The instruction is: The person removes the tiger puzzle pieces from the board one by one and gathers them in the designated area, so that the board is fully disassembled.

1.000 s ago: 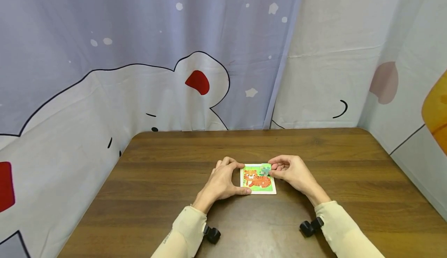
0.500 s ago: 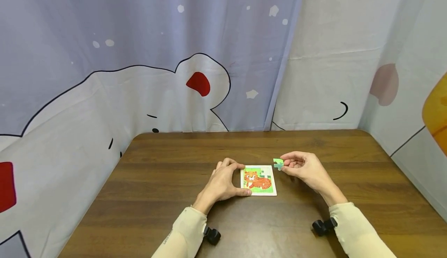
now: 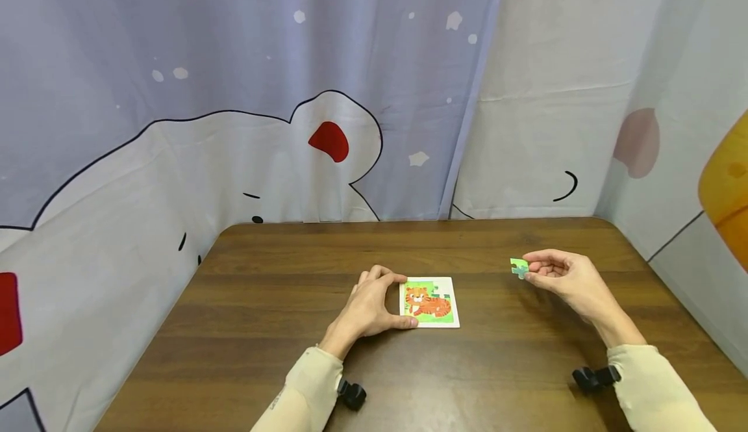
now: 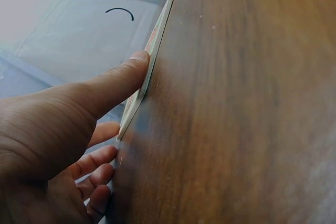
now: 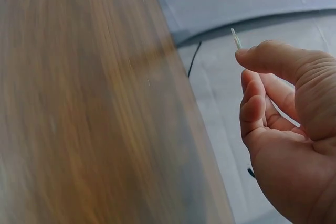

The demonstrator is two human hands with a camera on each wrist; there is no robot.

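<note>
A square jigsaw puzzle (image 3: 429,312) with a white border and a tiger picture lies flat on the table. Bare white shows at its upper right corner. My left hand (image 3: 368,305) holds its left side, thumb on the near edge and index finger at the far corner. In the left wrist view the thumb presses on the puzzle's rim (image 4: 149,77). Well to the right, my right hand (image 3: 573,282) pinches a green and teal jigsaw piece (image 3: 518,267) between thumb and fingertips, raised off the table. Edge-on, the piece (image 5: 236,39) sticks out past the thumb in the right wrist view.
The brown wooden table (image 3: 280,256) ends at a patterned curtain (image 3: 269,165) behind it. Another curtain wall (image 3: 684,178) runs along the right side. A small black device (image 3: 352,394) sits on the left wrist, and another (image 3: 596,379) on the right.
My right hand has lifted the jigsaw piece out of the puzzle's upper right corner and carried it rightward. The left hand stays on the puzzle.
</note>
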